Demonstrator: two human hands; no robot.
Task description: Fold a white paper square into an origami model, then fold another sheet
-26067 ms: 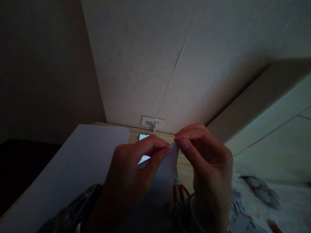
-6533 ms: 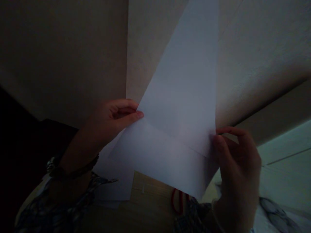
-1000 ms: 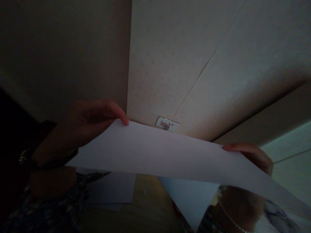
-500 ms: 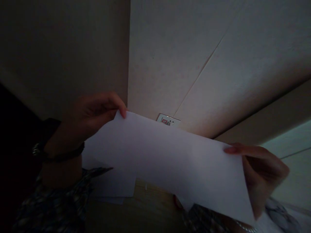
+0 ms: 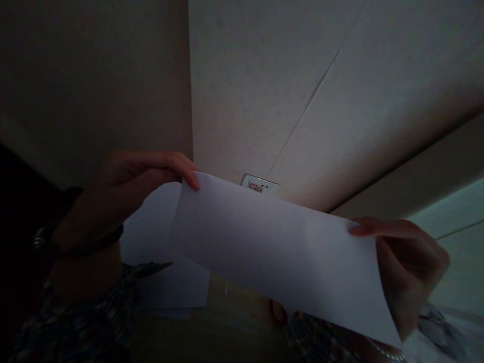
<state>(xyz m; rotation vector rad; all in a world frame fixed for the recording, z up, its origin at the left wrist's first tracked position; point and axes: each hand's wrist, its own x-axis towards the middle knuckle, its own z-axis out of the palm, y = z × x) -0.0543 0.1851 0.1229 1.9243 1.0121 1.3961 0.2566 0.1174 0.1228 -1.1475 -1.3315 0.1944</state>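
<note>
A white sheet of paper [image 5: 280,247] is stretched between my two hands, tilted down toward the right and raised above the table. My left hand [image 5: 147,176] pinches its upper left corner between thumb and fingers. At the upper right corner, my right hand [image 5: 408,267] grips the sheet, thumb on the front face and the other fingers behind it. Below my left wrist, more white sheets [image 5: 177,287] lie on the wooden table, partly hidden by my sleeve and the held paper.
A red ring-shaped object [image 5: 278,312], possibly a scissors handle, lies on the wooden table [image 5: 227,322] beside my right sleeve. A wall socket [image 5: 259,183] sits on the pale wall [image 5: 257,91] just beyond the paper. Some crumpled greyish material [image 5: 442,333] is at the lower right.
The held paper's lower left part has lifted and separated from the sheets beneath, showing more of them. The red ring-shaped object shows more fully. My left hand has shifted slightly left in view.
</note>
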